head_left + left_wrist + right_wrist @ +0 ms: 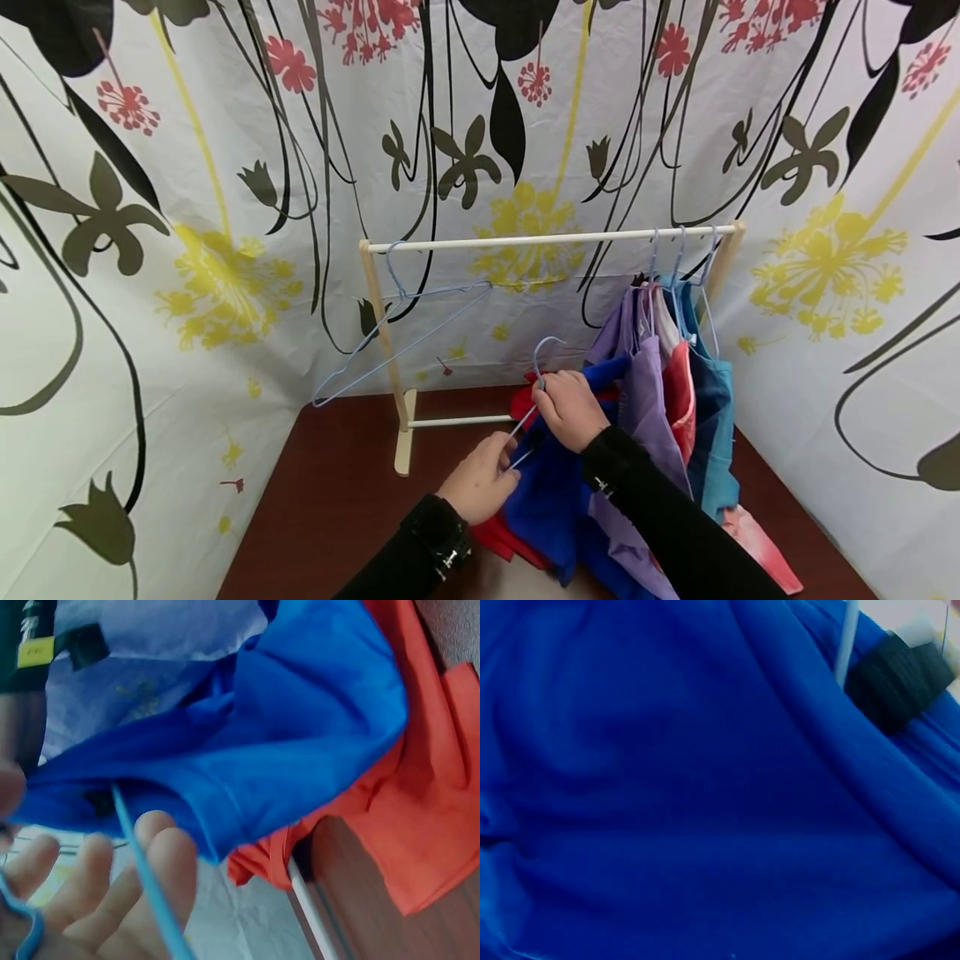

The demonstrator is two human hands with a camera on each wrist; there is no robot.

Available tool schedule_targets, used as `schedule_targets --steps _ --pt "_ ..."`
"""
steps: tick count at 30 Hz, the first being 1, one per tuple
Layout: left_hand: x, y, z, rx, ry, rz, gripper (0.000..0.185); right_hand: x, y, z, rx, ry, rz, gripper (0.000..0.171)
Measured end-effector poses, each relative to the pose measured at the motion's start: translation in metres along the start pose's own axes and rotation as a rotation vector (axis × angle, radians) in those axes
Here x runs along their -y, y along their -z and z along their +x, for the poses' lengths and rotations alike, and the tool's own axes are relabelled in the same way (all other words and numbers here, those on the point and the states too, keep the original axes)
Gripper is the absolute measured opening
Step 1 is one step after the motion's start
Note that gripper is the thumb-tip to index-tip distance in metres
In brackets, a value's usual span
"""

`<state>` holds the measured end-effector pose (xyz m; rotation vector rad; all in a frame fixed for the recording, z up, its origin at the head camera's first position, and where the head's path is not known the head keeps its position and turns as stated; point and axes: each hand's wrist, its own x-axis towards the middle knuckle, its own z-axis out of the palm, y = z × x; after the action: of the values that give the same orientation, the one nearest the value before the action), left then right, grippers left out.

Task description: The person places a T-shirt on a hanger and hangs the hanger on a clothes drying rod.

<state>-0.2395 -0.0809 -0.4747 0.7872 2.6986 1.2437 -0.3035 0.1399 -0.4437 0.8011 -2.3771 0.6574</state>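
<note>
My right hand [573, 410] grips a light-blue clothes hanger [542, 357] just below its hook, against the blue garment [551, 500]. Lower and to the left, my left hand [480, 479] holds one arm of that hanger between thumb and fingers. In the left wrist view, the hanger's thin bar [150, 885] runs past my fingers into the opening of the blue garment [322, 705]. Blue cloth fills most of the right wrist view, which hides my right fingers. Red garments [495, 537] lie under the blue one on the dark table [330, 500].
A rack with a white rail [525, 240] and wooden posts stands behind my hands. An unused hanger [405, 350] hangs at its left end. Purple [643, 392], coral and teal [712, 417] clothes hang at the right, close to my right forearm. Flowered sheets surround the table.
</note>
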Motion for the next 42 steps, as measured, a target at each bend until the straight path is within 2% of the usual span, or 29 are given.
schedule_targets --steps 5,8,10,12,13,15,17,20,21,23,26,29,37,42 --pt "0.021 0.024 -0.006 0.110 -0.060 -0.077 0.042 -0.003 0.002 -0.002 -0.071 0.027 0.044 0.019" --pt "0.040 0.033 -0.008 0.114 -0.083 -0.096 0.048 -0.007 0.007 -0.001 -0.139 0.036 0.104 0.018" --pt "0.051 0.030 -0.008 0.087 -0.168 -0.045 0.045 -0.009 0.010 0.000 -0.162 0.031 0.154 0.021" --pt "0.058 0.021 -0.007 0.051 -0.256 -0.025 0.034 -0.010 0.013 0.000 -0.165 0.017 0.192 0.022" --pt "0.058 0.016 -0.007 0.048 -0.288 -0.029 0.030 -0.011 0.014 0.001 -0.161 0.003 0.204 0.022" --pt "0.056 0.004 -0.006 0.047 -0.337 0.057 0.034 -0.011 0.016 0.001 -0.149 -0.021 0.218 0.021" --pt "0.050 -0.008 -0.005 0.072 -0.298 0.106 0.044 -0.011 0.017 0.000 -0.137 -0.047 0.221 0.020" --pt "0.041 -0.019 -0.006 0.085 -0.245 0.286 0.041 -0.012 0.018 -0.001 -0.123 -0.078 0.219 0.020" --pt "0.040 -0.020 -0.006 0.084 -0.228 0.312 0.037 -0.012 0.018 -0.002 -0.121 -0.086 0.224 0.020" --pt "0.040 -0.020 -0.009 0.079 -0.194 0.294 0.029 -0.013 0.018 -0.002 -0.116 -0.103 0.225 0.019" --pt "0.044 -0.014 -0.013 0.080 -0.146 0.218 0.023 -0.016 0.019 -0.003 -0.122 -0.127 0.214 0.018" --pt "0.045 -0.005 -0.019 0.074 -0.132 0.195 0.020 -0.018 0.021 -0.002 -0.133 -0.156 0.199 0.019" --pt "0.034 0.026 -0.037 0.026 -0.163 0.274 0.013 -0.026 0.026 0.005 -0.142 -0.160 0.147 0.018" --pt "0.031 0.041 -0.046 0.031 -0.198 0.334 0.008 -0.029 0.027 0.008 -0.127 -0.179 0.137 0.017"
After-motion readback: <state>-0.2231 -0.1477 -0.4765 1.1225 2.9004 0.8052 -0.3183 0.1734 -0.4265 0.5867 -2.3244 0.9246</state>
